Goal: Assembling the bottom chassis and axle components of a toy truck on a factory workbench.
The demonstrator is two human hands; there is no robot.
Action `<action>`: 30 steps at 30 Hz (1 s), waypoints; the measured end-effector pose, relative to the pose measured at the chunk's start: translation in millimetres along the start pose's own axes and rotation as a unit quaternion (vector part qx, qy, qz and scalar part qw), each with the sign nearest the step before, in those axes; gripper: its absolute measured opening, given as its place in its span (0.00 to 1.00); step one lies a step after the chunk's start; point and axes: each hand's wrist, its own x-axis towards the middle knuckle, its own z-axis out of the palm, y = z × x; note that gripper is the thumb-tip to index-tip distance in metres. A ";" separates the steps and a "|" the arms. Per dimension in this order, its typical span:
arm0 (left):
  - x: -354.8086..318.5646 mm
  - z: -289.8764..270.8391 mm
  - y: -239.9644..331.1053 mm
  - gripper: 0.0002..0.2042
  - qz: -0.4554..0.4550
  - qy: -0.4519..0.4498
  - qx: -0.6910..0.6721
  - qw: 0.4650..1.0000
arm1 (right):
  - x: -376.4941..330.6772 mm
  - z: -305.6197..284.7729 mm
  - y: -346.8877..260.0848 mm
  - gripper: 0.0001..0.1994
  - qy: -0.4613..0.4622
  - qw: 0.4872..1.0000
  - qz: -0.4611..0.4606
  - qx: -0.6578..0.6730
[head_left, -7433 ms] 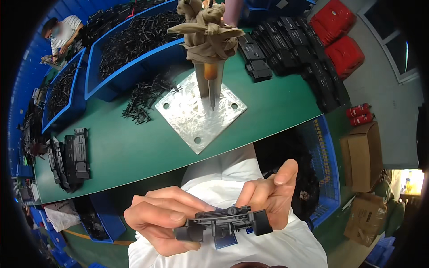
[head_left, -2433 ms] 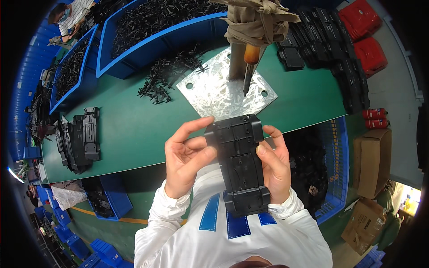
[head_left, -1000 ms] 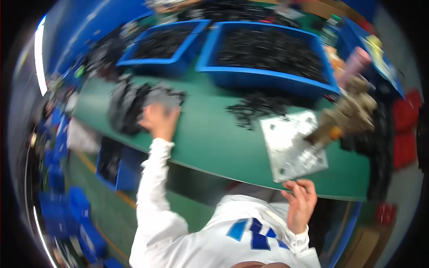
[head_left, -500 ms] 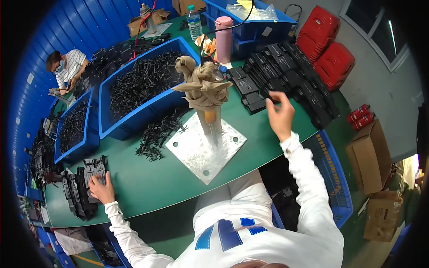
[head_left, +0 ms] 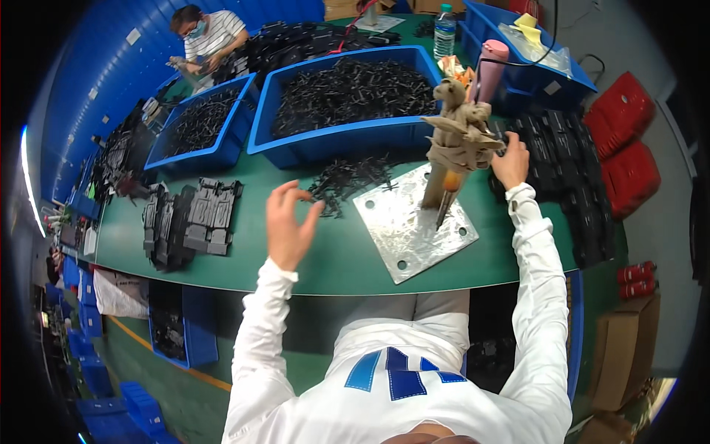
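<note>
My left hand [head_left: 292,229] is over the table just left of a loose pile of small black plastic clips [head_left: 347,181]. Its fingers are curved and apart, with nothing between them. My right hand [head_left: 512,164] reaches past the stand to the near-left edge of the stacked black plastic panels [head_left: 551,159]. Its fingers are closed around the edge of a black panel [head_left: 502,140], mostly hidden by the hand and stand. A cloth-wrapped tool [head_left: 464,137] with an orange collar and a thin metal tip stands over the square metal plate [head_left: 384,222].
Grey-black panels [head_left: 211,214] lie at the left. Blue bins [head_left: 296,152] of small black parts stand behind, beside a pink flask [head_left: 489,70] and a water bottle [head_left: 444,33]. A cable hangs above the stand. Another person [head_left: 211,37] works at the far left.
My left hand has left the grey-black panels and moved right, toward the clip pile. My right hand has closed on a panel by the stack. The view has turned left.
</note>
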 end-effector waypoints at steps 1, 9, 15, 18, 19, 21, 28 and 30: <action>2.1 6.9 5.3 0.12 -0.006 -0.012 -0.024 1.000 | -1.2 -7.7 -7.1 0.33 0.017 1.000 -0.004 0.014; -19.2 25.6 54.2 0.12 -0.007 -0.089 -0.129 0.988 | -74.8 -101.7 -19.8 0.32 -0.012 0.980 0.026 0.194; -26.5 42.7 30.1 0.18 -0.051 -0.044 -0.004 0.998 | -186.0 -159.3 -31.6 0.36 -0.206 0.854 0.203 0.432; -15.6 57.1 13.5 0.21 -0.014 -0.053 0.013 0.998 | -227.6 -165.1 -41.2 0.37 -0.266 0.716 0.287 0.578; -14.2 60.8 9.5 0.19 -0.003 -0.055 0.064 0.996 | -236.6 -164.6 -46.6 0.38 -0.304 0.671 0.290 0.611; -12.9 63.3 8.0 0.18 -0.038 -0.084 0.100 0.991 | -256.8 -158.7 -49.5 0.44 -0.368 0.599 0.315 0.637; -18.9 47.0 -15.3 0.10 -0.060 -0.091 -0.023 0.994 | -276.9 -154.3 -75.8 0.38 -0.427 0.558 0.318 0.637; -22.2 38.0 -7.9 0.09 -0.119 -0.069 -0.115 0.984 | -269.8 -153.5 -83.9 0.38 -0.416 0.557 0.331 0.638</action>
